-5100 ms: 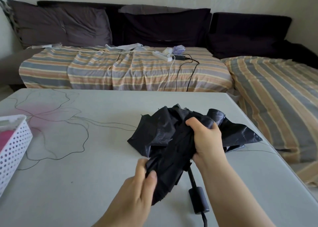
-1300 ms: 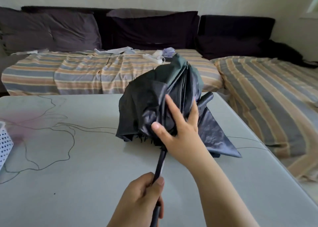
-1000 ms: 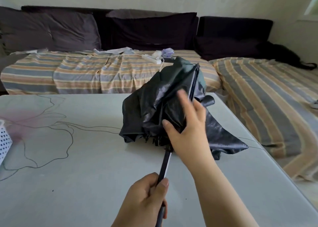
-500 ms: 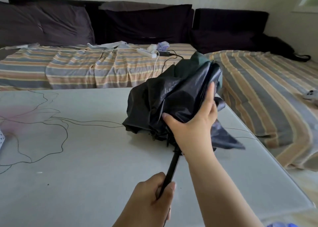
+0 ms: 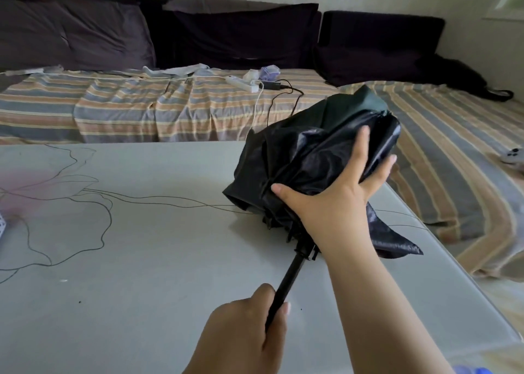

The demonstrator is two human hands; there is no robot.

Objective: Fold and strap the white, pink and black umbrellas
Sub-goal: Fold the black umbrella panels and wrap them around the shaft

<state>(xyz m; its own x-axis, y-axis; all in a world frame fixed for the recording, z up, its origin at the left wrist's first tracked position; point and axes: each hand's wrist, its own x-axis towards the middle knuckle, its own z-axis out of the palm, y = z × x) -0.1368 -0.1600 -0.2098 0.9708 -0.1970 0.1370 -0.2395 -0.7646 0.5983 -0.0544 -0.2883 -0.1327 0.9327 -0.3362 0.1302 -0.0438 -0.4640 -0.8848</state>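
The black umbrella (image 5: 306, 158) is held above the right half of the white table (image 5: 127, 260), its crumpled canopy pointing away and up to the right. My right hand (image 5: 337, 195) wraps round the bunched canopy, thumb on the left and fingers over the right side. My left hand (image 5: 243, 339) grips the black handle end of the shaft (image 5: 286, 280) near the bottom of the view. One loose flap of fabric (image 5: 394, 237) trails onto the table. No white or pink umbrella is visible.
A corner of a white perforated basket (image 5: 2, 226) shows at the left edge. The table's right edge runs close beside the umbrella. Behind it lies a striped sofa (image 5: 141, 107) with dark cushions, a power strip (image 5: 243, 83) and cables.
The umbrella was lifted off the table and extended; my left hand moved from the fabric to the handle. In the last second the canopy tilted further right and my right hand spread over it.
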